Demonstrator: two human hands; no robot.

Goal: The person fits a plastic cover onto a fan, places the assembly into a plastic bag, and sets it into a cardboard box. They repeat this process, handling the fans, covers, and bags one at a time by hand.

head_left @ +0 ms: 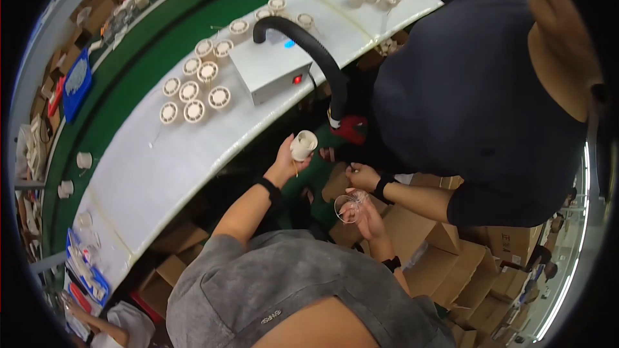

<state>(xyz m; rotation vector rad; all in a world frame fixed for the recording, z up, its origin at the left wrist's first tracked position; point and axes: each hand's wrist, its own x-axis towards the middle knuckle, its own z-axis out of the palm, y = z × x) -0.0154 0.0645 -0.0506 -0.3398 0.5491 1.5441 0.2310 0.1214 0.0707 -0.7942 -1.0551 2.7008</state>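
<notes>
The left hand [284,158] is closed around a small cream plastic housing [303,145], held up just off the edge of the white workbench [148,167]; the right hand [366,216] pinches a loop of thin clear wire [348,206] below it. To go well, I'd judge the housing wants holding steady, open end toward the wire, so the loop doesn't spring. A co-worker's hand [361,176] sits right beside the wire; whether it touches is hard to tell. The wire's ends are too fine to make out.
</notes>
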